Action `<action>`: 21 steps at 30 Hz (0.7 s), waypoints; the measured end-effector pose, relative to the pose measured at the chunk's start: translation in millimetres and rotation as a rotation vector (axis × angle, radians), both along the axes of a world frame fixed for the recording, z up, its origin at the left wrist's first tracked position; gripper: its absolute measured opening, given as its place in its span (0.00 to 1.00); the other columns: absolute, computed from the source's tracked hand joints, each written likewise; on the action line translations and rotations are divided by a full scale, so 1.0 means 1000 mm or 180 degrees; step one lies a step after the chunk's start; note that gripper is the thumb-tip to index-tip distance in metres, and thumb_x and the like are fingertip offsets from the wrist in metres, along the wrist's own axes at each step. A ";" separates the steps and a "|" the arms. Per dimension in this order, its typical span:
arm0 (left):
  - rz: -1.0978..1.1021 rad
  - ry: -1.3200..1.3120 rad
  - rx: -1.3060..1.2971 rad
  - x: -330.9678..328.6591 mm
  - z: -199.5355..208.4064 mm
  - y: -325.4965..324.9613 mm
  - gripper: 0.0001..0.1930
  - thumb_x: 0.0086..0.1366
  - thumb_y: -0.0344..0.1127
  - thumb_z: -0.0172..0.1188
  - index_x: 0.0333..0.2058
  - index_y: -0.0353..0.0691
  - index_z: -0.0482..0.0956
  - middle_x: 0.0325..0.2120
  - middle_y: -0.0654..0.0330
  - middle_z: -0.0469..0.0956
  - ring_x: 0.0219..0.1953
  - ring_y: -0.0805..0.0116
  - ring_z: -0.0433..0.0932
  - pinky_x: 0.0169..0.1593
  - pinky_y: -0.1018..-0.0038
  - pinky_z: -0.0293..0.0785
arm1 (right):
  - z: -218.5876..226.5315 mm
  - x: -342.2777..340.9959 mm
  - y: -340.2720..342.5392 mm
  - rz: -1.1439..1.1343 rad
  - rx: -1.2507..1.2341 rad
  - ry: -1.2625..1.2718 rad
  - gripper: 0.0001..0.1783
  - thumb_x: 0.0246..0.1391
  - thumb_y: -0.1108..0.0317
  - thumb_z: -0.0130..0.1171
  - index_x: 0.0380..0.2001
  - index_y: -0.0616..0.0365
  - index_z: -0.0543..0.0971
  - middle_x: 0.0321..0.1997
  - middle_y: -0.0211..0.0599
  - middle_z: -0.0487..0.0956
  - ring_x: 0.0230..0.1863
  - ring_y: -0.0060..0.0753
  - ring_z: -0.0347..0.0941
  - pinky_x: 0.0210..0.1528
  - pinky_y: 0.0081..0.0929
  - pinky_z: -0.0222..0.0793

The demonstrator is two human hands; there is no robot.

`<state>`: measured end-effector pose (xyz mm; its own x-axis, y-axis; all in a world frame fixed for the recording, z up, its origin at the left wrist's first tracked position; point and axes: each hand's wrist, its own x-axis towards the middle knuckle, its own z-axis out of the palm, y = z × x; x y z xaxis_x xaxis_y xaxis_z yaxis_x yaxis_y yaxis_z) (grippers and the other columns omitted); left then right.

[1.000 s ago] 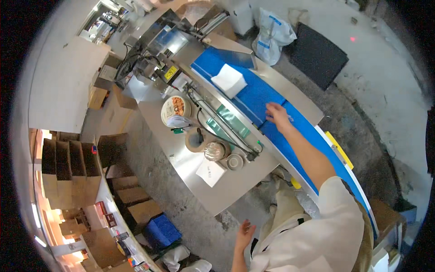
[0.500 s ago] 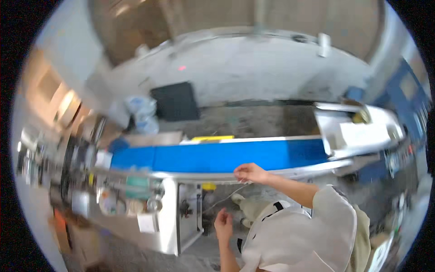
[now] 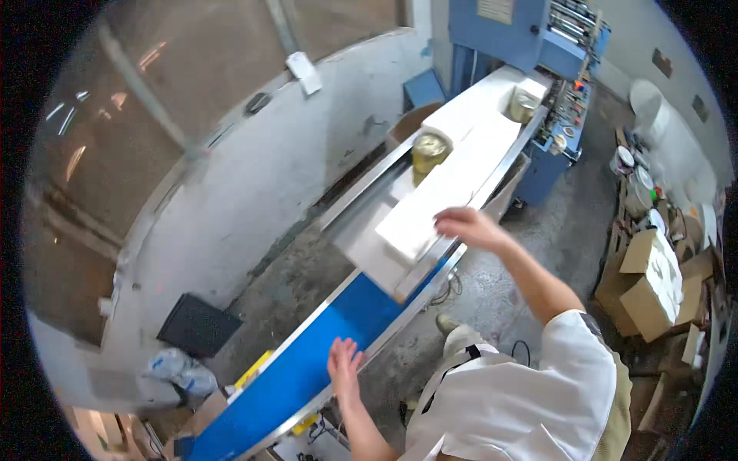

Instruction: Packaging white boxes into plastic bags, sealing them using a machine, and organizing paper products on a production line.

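My right hand [image 3: 463,225] reaches over the near edge of a metal tray, its slightly bent fingers beside a long white block [image 3: 427,219]. Whether the fingertips touch the block cannot be made out. Over the near edge of the blue conveyor belt [image 3: 307,369] is my left hand [image 3: 344,367], fingers spread and nothing held. The tray [image 3: 361,242] stands over the upper right end of the belt. A gold-topped cylindrical weight or can [image 3: 430,150] is behind the white block, and a similar one [image 3: 524,106] sits farther up the tray.
A blue machine [image 3: 500,34] stands at the tray's far end. Open cardboard boxes [image 3: 649,284] and white buckets [image 3: 638,188] line the right side. Near the white wall are a dark panel [image 3: 198,326] and clear plastic bags [image 3: 183,371].
The view has swung right, bringing the tray and blue machine closer. My right hand is now beside the white block, and my left hand has risen to the belt's edge with its fingers spread.
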<state>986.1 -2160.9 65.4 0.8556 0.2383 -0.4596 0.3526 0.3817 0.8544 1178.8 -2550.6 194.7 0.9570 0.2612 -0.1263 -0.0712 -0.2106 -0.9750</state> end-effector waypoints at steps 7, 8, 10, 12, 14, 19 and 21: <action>-0.0220 0.0408 0.0018 0.114 0.007 -0.075 0.50 0.65 0.65 0.54 0.69 0.32 0.46 0.67 0.38 0.54 0.69 0.43 0.56 0.66 0.51 0.58 | -0.008 0.231 -0.302 -0.1800 -0.1926 -0.0904 0.37 0.59 0.44 0.59 0.58 0.66 0.73 0.57 0.53 0.77 0.57 0.45 0.74 0.59 0.36 0.69; -0.0327 0.0533 -0.0075 0.126 0.006 -0.085 0.50 0.65 0.66 0.53 0.69 0.32 0.45 0.67 0.39 0.54 0.68 0.44 0.57 0.67 0.51 0.57 | -0.024 0.265 -0.341 -0.1729 -0.2116 -0.0728 0.42 0.57 0.38 0.57 0.60 0.66 0.71 0.59 0.54 0.75 0.59 0.47 0.73 0.60 0.38 0.67; -0.0449 0.0707 -0.0182 0.148 0.000 -0.103 0.51 0.65 0.67 0.52 0.70 0.32 0.45 0.67 0.40 0.54 0.67 0.44 0.58 0.67 0.52 0.56 | -0.059 0.310 -0.410 -0.1525 -0.2376 -0.0519 0.56 0.51 0.23 0.50 0.65 0.65 0.66 0.64 0.53 0.71 0.63 0.50 0.70 0.64 0.40 0.65; -0.0621 0.0523 -0.0837 0.155 0.001 -0.107 0.44 0.70 0.58 0.53 0.70 0.33 0.45 0.66 0.40 0.56 0.66 0.46 0.60 0.64 0.57 0.60 | -0.080 0.330 -0.410 -0.0911 -0.2265 -0.0511 0.38 0.59 0.40 0.57 0.58 0.64 0.75 0.53 0.46 0.79 0.54 0.37 0.74 0.56 0.31 0.67; -0.0516 0.0501 -0.0801 0.148 -0.009 -0.095 0.43 0.70 0.58 0.52 0.69 0.33 0.47 0.65 0.42 0.59 0.64 0.49 0.62 0.62 0.60 0.61 | -0.068 0.335 -0.364 -0.0230 -0.2552 0.0432 0.37 0.59 0.37 0.54 0.58 0.57 0.76 0.55 0.40 0.78 0.53 0.34 0.74 0.55 0.30 0.67; -0.0809 0.0092 -0.1395 0.162 -0.003 -0.104 0.30 0.72 0.53 0.52 0.62 0.35 0.65 0.54 0.56 0.74 0.53 0.61 0.74 0.56 0.64 0.67 | -0.064 0.306 -0.345 -0.0652 -0.2049 0.0757 0.40 0.58 0.34 0.53 0.57 0.61 0.76 0.53 0.41 0.78 0.51 0.33 0.73 0.54 0.30 0.67; -0.0465 0.0036 -0.1134 0.153 -0.015 -0.094 0.29 0.70 0.49 0.56 0.61 0.34 0.66 0.55 0.54 0.74 0.57 0.58 0.73 0.60 0.60 0.66 | -0.062 0.290 -0.322 -0.0378 -0.1745 0.0858 0.41 0.57 0.33 0.54 0.55 0.62 0.77 0.50 0.38 0.79 0.50 0.31 0.73 0.54 0.29 0.67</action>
